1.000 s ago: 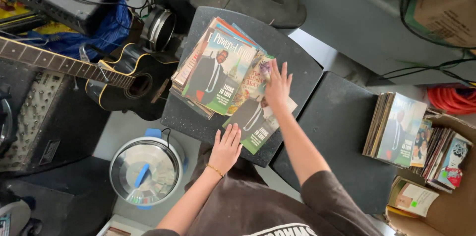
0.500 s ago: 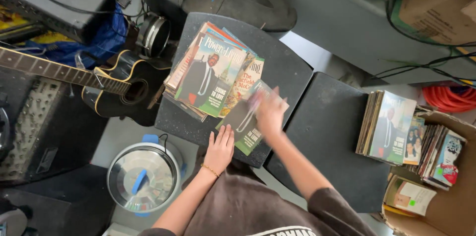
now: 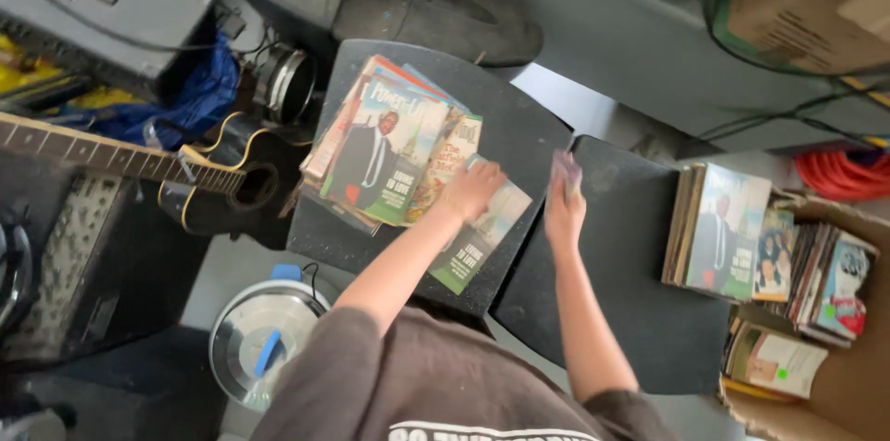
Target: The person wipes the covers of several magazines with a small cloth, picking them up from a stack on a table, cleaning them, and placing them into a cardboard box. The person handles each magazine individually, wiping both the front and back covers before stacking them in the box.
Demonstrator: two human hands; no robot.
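1. We see our left hand (image 3: 473, 189) lying flat, fingers together, palm down on the lowest magazine (image 3: 482, 237) of a fanned pile (image 3: 385, 158); it presses rather than pinches.
2. That magazine sticks out toward us from under the pile, its green-edged corner near the front edge of the black worktop (image 3: 519, 116).
3. Our right hand (image 3: 563, 204) reaches over the gap onto a second black worktop (image 3: 640, 311) just beside the first. Its fingers are extended and close together, with something small and pale blurred at the fingertips; we cannot tell whether it is pinched or merely touched.
4. The pile sits left of centre on the first worktop, its top cover showing a figure in a dark suit.
5. A further stack of magazines (image 3: 718, 232) lies at the far right of the second worktop, well apart from both hands.
6. Beside that stack a cardboard box (image 3: 858, 376) holds more magazines on edge.
7. To the left lie a black guitar (image 3: 222, 186), a round metal lid (image 3: 264, 344) below it, and an orange cable (image 3: 839, 172) at the right.
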